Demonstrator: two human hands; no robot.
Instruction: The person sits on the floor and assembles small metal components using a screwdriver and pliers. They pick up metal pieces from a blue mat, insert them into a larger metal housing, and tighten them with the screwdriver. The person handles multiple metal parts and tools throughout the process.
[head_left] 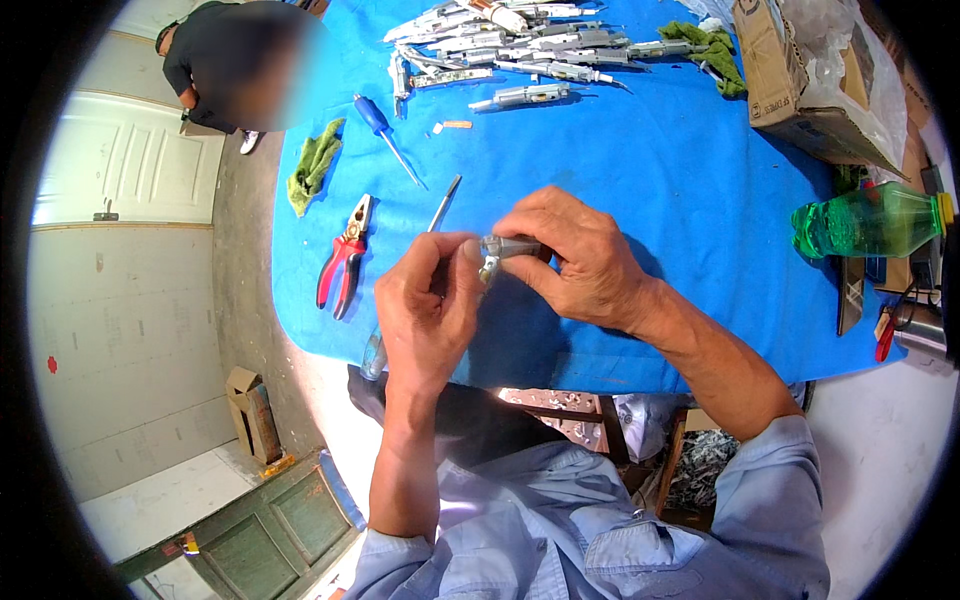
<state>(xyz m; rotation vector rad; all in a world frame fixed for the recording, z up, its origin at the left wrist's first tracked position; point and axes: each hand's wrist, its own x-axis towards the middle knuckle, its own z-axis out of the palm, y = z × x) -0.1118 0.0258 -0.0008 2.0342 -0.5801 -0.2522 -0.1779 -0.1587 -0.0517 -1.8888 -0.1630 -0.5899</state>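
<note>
My left hand [428, 298] and my right hand [582, 258] meet over the blue cloth. Between their fingertips is a small grey and white part [492, 245]; its exact kind I cannot make out. The left thumb and forefinger pinch one end, while the right fingers close round the other. Under or beside my left hand runs a screwdriver, its shaft [444, 205] showing beyond the hand and its clear bluish handle [374, 356] by the wrist. To the left lie red-and-black pliers [345, 262] with parted handles. A blue-handled screwdriver [378, 120] rests farther away.
A heap of slim white-and-grey parts [520, 50] covers the far side of the blue cloth [640, 170]. Green rags [315, 167] lie left and far right. A cardboard box [790, 90] and green bottle [870, 222] stand at the right. A person [215, 65] is at far left.
</note>
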